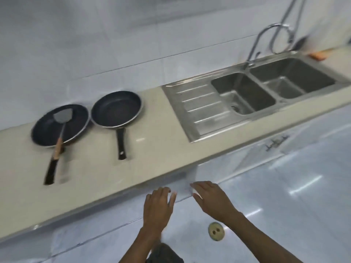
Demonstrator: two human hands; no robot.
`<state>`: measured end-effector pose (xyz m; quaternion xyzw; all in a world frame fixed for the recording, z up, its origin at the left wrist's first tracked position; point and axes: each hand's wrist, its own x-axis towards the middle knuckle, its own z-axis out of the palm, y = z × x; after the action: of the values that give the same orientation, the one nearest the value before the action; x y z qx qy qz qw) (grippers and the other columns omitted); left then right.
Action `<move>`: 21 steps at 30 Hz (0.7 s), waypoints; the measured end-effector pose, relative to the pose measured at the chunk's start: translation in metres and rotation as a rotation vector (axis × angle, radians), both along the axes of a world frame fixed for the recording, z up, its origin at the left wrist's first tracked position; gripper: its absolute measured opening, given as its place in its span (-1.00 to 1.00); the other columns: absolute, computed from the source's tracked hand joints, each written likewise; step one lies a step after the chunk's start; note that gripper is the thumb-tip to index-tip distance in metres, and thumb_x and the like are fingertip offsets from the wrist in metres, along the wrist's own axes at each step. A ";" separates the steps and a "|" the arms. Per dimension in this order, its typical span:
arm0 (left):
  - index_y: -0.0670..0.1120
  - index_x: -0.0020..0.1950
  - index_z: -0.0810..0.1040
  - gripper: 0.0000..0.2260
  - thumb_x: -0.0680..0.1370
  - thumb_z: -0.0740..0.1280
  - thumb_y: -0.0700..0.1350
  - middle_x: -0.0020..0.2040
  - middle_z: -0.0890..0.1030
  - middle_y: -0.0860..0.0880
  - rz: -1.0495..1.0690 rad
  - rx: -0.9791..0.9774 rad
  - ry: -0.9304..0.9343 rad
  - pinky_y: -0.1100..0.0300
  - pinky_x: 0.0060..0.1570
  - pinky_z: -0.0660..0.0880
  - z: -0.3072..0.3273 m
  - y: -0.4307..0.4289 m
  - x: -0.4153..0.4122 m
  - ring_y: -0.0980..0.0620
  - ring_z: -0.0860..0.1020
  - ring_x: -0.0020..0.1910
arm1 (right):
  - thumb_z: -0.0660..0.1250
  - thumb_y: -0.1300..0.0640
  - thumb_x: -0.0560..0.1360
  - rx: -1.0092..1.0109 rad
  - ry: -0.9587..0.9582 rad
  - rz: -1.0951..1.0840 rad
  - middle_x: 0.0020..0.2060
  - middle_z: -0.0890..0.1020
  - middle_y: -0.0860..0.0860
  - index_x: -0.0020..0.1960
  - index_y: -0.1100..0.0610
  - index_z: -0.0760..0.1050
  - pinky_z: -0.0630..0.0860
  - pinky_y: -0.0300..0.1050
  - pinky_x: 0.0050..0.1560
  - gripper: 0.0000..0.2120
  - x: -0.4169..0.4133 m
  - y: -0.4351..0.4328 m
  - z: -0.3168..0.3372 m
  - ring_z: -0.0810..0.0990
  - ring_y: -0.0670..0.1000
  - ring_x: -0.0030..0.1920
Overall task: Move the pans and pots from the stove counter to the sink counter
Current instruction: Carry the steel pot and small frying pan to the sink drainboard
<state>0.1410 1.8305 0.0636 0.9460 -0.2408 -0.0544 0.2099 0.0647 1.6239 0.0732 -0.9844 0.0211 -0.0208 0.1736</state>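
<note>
Fingers of the left hand [158,206] are seen spread and loose, nothing gripped; fingers of the right hand [209,199] are extended and slightly parted, nothing held either; fingertips are motion-blurred. Both hands are held palm-down in front of the counter [152,154], below its front edge, near each other but apart; neither is touching the counter as far as can be told. Bare forearms run down to the bottom of the frame.

Two pans are set on the beige counter left of the sink [247,95]; the right pan [116,109] is empty, its black handle pointed toward the front edge and stopping well short of it; the left pan [60,125] is just beside it, rims nearly touching. A spatula [60,128] is laid in the left pan, blade inside, its handle hanging over the rim onto the counter toward the front edge.

A bare stretch of counter is left between the right pan and the steel drainboard [193,103]; the strip along the front edge is also bare. Two basins are sunk right of the drainboard; a curved faucet [266,35] is mounted behind them by the tiled wall. A small orange item [319,55], blurred, is seen at the far right corner. A round floor drain [216,231] is visible below the right forearm.
</note>
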 end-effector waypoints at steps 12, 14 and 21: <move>-0.06 0.47 0.49 -0.40 0.63 0.01 0.28 0.52 0.42 -0.09 -0.721 0.051 -0.242 -0.20 0.47 0.30 0.059 -0.359 -0.067 -0.12 0.36 0.52 | 0.06 -0.22 0.63 -0.211 0.050 -0.671 0.50 0.45 0.09 0.52 0.09 0.39 0.33 0.30 0.45 -0.41 -0.168 -0.262 0.063 0.36 0.26 0.51; -0.05 0.49 0.47 -0.42 0.63 0.08 0.27 0.53 0.41 -0.09 -0.794 0.048 -0.267 -0.15 0.49 0.19 0.063 -0.421 -0.076 -0.11 0.34 0.53 | 0.03 -0.23 0.63 -0.215 0.039 -0.767 0.51 0.43 0.09 0.53 0.10 0.38 0.32 0.29 0.46 -0.39 -0.185 -0.304 0.068 0.34 0.26 0.52; -0.03 0.48 0.48 -0.34 0.61 -0.05 0.35 0.53 0.40 -0.08 -0.973 -0.033 -0.209 -0.23 0.48 0.24 0.080 -0.648 -0.109 -0.13 0.34 0.53 | 0.01 -0.23 0.63 -0.203 0.088 -1.020 0.50 0.44 0.06 0.55 0.07 0.35 0.32 0.28 0.46 -0.39 -0.231 -0.483 0.082 0.34 0.24 0.52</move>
<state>0.0322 1.1823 0.1433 0.7209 -0.6750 -0.0473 0.1497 -0.1668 1.1411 0.1554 -0.8608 0.5032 -0.0631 0.0440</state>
